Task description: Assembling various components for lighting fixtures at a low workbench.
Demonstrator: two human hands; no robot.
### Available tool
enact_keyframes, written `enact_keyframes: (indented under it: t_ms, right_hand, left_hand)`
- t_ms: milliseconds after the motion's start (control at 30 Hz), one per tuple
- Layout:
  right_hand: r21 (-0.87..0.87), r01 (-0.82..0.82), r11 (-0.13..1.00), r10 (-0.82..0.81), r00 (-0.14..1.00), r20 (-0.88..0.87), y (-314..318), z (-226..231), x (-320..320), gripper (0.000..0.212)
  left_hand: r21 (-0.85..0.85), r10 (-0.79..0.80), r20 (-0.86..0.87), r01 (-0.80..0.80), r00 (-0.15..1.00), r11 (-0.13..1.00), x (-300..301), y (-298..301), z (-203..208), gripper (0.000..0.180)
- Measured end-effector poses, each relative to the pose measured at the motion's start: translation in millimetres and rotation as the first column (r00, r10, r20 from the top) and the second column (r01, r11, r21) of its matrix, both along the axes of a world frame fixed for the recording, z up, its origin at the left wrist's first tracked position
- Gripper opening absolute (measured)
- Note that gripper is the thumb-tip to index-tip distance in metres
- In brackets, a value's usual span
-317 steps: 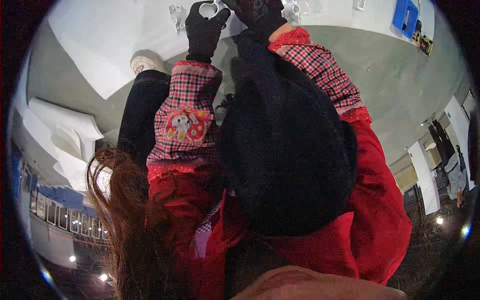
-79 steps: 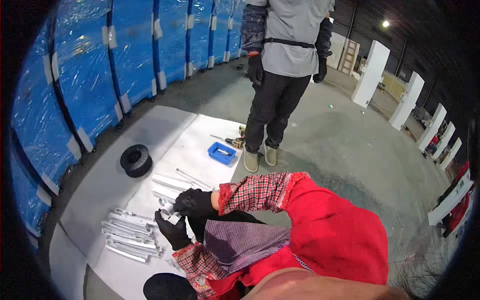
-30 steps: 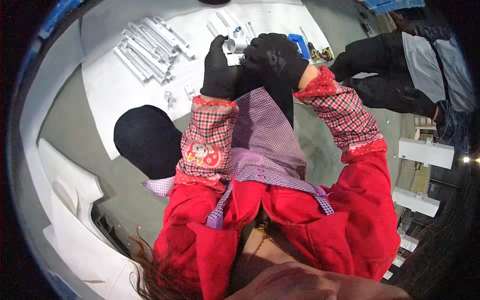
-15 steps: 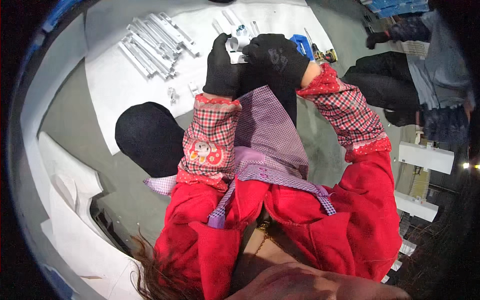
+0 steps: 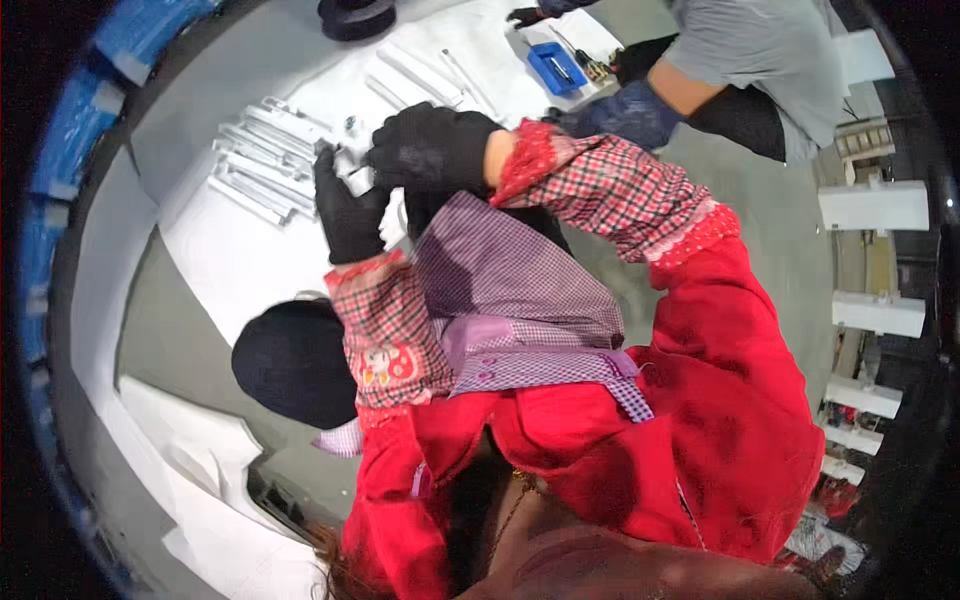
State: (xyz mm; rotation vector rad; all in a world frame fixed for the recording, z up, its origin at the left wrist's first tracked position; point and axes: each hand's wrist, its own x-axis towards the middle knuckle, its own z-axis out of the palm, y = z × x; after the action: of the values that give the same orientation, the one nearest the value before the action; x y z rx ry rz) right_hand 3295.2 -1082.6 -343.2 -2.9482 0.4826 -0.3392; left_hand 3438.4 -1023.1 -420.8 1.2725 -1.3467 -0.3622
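Note:
Both my hands wear black gloves and meet low over a white sheet (image 5: 215,280). My left hand (image 5: 350,212) has its fingers and thumb bent around a small silvery-white piece (image 5: 357,180), whose exact kind I cannot make out. From the right, my right hand (image 5: 432,150) curls its fingers against the same piece and covers part of it. Just left of my hands lies a pile of silvery metal profiles (image 5: 262,170). A tiny round metal part (image 5: 350,124) rests beyond my left fingers.
Longer profiles (image 5: 415,75) lie farther out. A blue tray (image 5: 556,68) and a power drill (image 5: 594,66) sit at the far right, beside a crouching co-worker in a grey shirt (image 5: 740,50). Crumpled white sheeting (image 5: 200,450) is at lower left; a dark round object (image 5: 357,18) stands at the back.
The view has shifted, and my hands now appear farther left, closer to the profile pile. The co-worker leans in, with one gloved hand reaching over the sheet's far side.

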Motion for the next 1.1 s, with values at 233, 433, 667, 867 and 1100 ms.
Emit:
enact_keyframes:
  t_ms: [233,433,667,867,1100]
  right_hand:
    - [0.192,0.050,0.980,-0.029,0.993,-0.112,-4,-4,0,0.017]
    - [0.133,0.011,0.991,-0.024,0.995,0.100,-10,-15,1,0.009]
    - [0.038,0.023,0.999,-0.030,0.977,0.210,-14,-20,1,0.012]
    - [0.180,0.011,0.984,-0.093,0.886,0.454,-9,-20,5,0.015]
    - [0.331,0.019,0.943,-0.170,0.885,0.434,-23,-9,-9,0.015]
  left_hand:
    - [0.165,-0.019,0.240,-0.021,0.971,0.986,3,5,3,0.073]
    - [0.182,0.117,0.393,-0.202,0.912,0.962,8,4,2,0.070]
    - [0.287,0.026,0.190,-0.081,0.981,0.955,9,2,15,0.068]
    - [0.274,0.077,0.397,-0.198,0.915,0.941,22,15,19,0.071]
    - [0.315,0.070,0.507,-0.261,0.859,0.913,17,13,43,0.077]
